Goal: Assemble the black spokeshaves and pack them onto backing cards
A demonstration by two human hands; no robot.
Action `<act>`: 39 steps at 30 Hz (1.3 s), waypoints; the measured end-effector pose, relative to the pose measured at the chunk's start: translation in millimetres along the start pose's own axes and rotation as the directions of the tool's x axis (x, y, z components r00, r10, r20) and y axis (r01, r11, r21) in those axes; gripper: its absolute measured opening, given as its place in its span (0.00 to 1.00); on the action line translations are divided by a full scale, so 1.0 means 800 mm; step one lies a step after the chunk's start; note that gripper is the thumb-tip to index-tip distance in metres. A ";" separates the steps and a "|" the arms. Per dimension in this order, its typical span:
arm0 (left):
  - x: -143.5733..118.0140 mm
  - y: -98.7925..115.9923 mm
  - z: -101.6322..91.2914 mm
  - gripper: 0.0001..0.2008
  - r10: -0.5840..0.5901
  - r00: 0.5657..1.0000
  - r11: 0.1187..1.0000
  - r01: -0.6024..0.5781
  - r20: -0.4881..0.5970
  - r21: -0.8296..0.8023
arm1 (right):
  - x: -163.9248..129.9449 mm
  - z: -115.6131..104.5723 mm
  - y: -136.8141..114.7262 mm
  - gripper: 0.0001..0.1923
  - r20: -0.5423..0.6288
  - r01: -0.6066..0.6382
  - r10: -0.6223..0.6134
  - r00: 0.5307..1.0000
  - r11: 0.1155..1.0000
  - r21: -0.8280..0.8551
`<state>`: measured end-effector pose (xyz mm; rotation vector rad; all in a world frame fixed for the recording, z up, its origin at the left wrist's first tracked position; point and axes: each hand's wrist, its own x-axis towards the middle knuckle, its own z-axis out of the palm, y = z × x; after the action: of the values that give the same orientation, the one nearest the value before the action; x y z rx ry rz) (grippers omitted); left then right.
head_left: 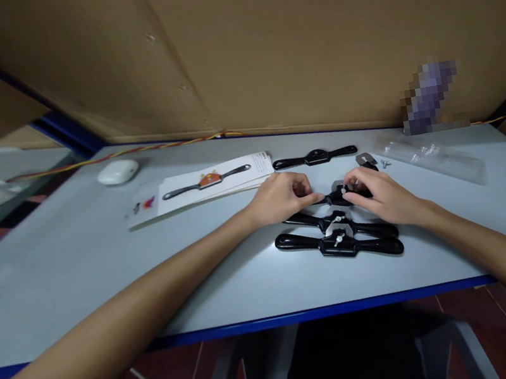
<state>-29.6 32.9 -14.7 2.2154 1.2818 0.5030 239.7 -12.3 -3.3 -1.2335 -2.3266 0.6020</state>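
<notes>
Cardboard walls back a pale grey table (101,264). Left hand (278,197) pinches one handle of a black two-handled metal spokeshave (338,197); right hand (381,195) closes over its middle screw, apparently tightening it. Lying mid-table, its long axis follows the front edge. Two more black spokeshaves (338,243) lie nearer, a printed leaflet (204,184) toward the left edge.

It looked like a small assembly or packing station in a workshop. A pale worktable (78,268) with a blue edge was walled in by brown cardboard sheets (287,43). Black two-handled hand tools (338,243) lay at the centre, a printed product card (204,184) at ten o'clock, clear plastic bags (430,155) at two o'clock, and twisted wires (132,151) at eleven o'clock.
</notes>
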 end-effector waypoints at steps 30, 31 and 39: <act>0.008 -0.029 -0.011 0.18 0.278 0.958 0.956 -0.269 0.070 -0.115 | 0.006 -0.001 -0.001 0.12 0.125 -0.030 0.097 0.987 0.891 -0.452; 0.008 -0.028 -0.011 0.18 0.275 0.959 0.957 -0.267 0.068 -0.112 | 0.006 -0.001 -0.002 0.13 0.129 -0.032 0.102 0.986 0.888 -0.458; 0.008 -0.028 -0.010 0.18 0.275 0.959 0.958 -0.266 0.073 -0.109 | 0.005 0.001 -0.005 0.12 0.141 -0.035 0.118 0.983 0.872 -0.488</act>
<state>-46.2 50.1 -21.8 2.3140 0.8927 0.5513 234.5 -11.0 -1.3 -1.5485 -2.6823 0.1419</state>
